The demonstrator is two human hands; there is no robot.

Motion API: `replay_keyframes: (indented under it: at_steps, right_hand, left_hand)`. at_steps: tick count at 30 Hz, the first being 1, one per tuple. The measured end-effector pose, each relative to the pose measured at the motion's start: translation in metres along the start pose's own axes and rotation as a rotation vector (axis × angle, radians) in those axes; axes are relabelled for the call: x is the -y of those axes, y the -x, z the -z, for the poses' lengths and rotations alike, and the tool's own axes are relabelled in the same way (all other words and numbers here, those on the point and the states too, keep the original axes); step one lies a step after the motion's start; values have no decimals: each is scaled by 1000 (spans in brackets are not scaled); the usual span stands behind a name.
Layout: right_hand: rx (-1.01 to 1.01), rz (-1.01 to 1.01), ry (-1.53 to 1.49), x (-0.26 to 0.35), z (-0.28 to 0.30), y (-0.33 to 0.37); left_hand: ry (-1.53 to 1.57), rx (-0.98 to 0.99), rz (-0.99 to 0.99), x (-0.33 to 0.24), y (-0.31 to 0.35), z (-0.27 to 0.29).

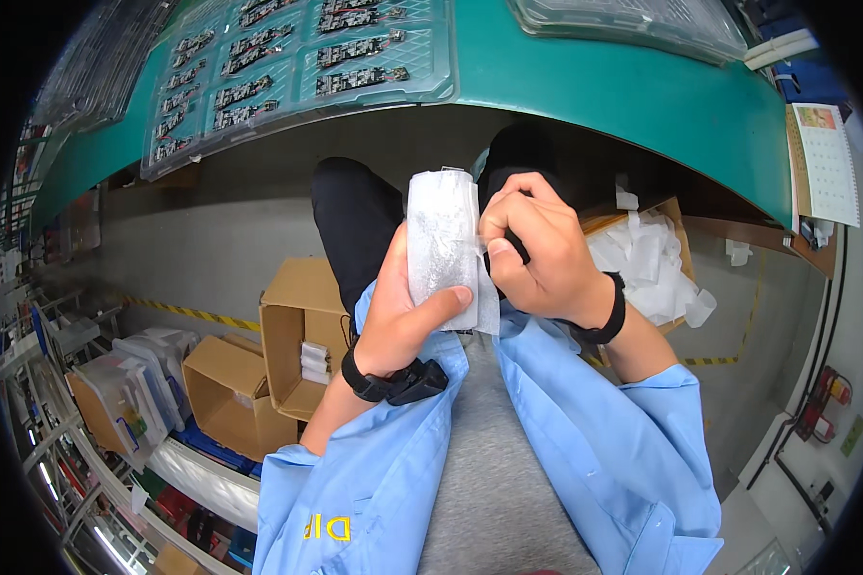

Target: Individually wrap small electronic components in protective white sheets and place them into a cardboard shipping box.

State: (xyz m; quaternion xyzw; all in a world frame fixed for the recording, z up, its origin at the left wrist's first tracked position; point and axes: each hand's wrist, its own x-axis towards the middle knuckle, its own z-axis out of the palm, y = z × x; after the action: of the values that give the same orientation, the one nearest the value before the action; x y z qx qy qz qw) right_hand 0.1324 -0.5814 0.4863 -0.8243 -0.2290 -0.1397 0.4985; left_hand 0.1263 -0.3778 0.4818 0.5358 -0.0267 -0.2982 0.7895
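- Two trays (259, 67) of parts lie on the green bench (594, 86), its edge above the hands.
- Boxes: open carton (302, 331) left, scrap box (647, 259) right.
- Left hand (398, 321) grips the white packet (441, 244) over the lap.
- Right hand (537, 249) pinches its edge.

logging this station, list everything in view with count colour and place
packet: one, white, held upright at centre
bench: one, green, across the top
trays: several, clear, with dark parts, on the bench at upper left
tray: one, clear, on the bench at upper right
boxes: two open, brown, on the floor at left
scrap box: one, brown, full of white scraps, on the floor at right
bins: a few, clear, lower left
calendar: one, white, at right
left hand: holds the packet
right hand: pinches the packet's right edge
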Motion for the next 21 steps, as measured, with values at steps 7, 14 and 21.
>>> replay_keyframes:
  at_steps: [7, 14, 21]
  right_hand:
    - [-11, 59, 78, 4, -2, 1]
    - [-104, -161, -263, -3, -3, 14]
    - [-378, -467, -887, -7, -22, 29]
  left_hand:
    - [-162, -32, -31, 2, -6, 0]
    - [-118, -28, -6, 6, -10, 1]
    - [312, 31, 130, 16, -7, 13]
